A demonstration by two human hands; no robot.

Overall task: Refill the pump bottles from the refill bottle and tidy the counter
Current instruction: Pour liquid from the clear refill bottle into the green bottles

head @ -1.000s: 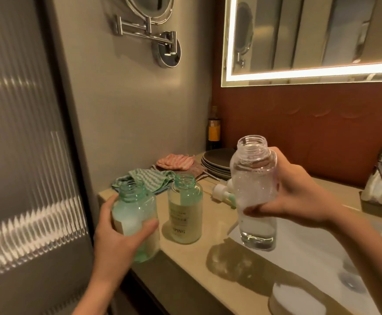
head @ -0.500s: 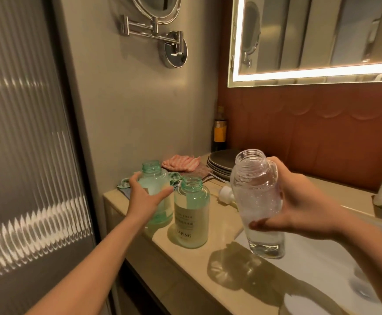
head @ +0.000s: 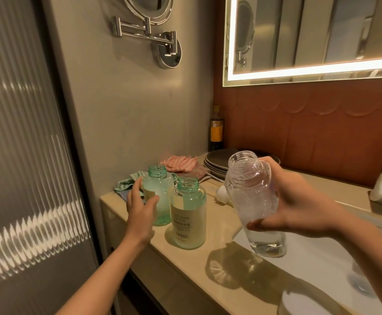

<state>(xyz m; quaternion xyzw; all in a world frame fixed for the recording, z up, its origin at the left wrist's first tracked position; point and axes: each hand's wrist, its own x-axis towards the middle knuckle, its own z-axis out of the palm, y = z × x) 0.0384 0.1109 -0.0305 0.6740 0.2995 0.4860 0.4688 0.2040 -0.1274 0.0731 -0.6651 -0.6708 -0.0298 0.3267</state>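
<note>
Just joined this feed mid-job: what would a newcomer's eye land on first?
The clear bottle, uncapped and tilted in the right hand at centre right, above the sink edge. Left of it, an open green bottle and a labelled bottle stand on the counter, the left hand at the green one. A lit mirror glows top right.
</note>
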